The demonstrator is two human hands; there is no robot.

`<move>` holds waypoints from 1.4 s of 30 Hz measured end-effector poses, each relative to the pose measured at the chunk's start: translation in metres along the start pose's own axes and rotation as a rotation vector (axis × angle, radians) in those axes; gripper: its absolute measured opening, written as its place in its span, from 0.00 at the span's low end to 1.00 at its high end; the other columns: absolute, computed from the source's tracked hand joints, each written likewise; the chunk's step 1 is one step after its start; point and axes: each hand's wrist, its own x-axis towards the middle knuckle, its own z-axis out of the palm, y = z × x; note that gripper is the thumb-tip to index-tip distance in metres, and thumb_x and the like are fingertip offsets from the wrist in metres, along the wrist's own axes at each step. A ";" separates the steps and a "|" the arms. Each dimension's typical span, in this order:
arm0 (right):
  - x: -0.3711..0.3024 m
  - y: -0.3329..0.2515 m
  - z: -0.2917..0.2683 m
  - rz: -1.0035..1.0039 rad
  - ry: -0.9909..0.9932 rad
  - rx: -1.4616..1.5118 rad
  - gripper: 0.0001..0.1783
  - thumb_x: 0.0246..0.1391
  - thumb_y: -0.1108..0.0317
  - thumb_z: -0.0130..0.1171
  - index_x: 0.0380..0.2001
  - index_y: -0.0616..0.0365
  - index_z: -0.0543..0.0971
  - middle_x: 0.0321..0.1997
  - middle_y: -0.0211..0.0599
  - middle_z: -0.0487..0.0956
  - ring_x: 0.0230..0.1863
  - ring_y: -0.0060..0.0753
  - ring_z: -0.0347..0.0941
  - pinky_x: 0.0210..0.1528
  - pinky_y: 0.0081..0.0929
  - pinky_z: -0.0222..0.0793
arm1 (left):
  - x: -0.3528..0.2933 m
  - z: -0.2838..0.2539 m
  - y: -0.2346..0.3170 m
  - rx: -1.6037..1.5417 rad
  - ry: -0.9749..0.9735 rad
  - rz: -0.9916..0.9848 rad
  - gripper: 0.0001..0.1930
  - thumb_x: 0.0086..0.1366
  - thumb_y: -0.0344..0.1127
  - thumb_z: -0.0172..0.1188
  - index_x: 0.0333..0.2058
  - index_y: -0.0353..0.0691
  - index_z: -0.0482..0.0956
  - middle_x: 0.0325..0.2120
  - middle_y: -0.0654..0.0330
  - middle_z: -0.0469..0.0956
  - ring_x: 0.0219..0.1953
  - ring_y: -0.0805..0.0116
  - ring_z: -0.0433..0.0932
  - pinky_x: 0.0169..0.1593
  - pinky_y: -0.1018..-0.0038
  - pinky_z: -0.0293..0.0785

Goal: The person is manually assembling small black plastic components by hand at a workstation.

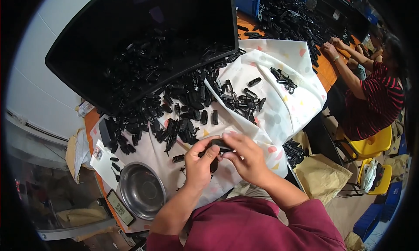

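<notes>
Close in front of my body, both hands meet around a small, dark, elongated plastic piece [221, 147]. My left hand [200, 161] pinches it between thumb and fingers. From the other side my right hand [248, 158] grips it too, its fingers curled over the top. The piece's exact kind is partly hidden by the fingers. Just beyond the hands, a heap of similar black plastic pieces [187, 96] lies on a white patterned cloth [209, 122]. More loose pieces [244, 100] sit on the cloth's folds to the right.
A large black bin [196, 28] tips toward the heap, with many pieces inside. At left are a steel bowl [142, 190] and a phone [121, 208]. Far right, a person in a striped shirt [382, 91] works at an orange table [327, 69] near yellow chairs [371, 141].
</notes>
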 end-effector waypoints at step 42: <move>0.034 0.023 0.007 0.738 -0.318 0.930 0.17 0.51 0.76 0.51 0.46 0.61 0.68 0.39 0.34 0.71 0.34 0.22 0.70 0.29 0.18 0.71 | 0.029 -0.036 0.025 0.441 -0.199 0.050 0.13 0.51 0.26 0.61 0.37 0.36 0.74 0.33 0.63 0.75 0.31 0.80 0.72 0.35 0.83 0.67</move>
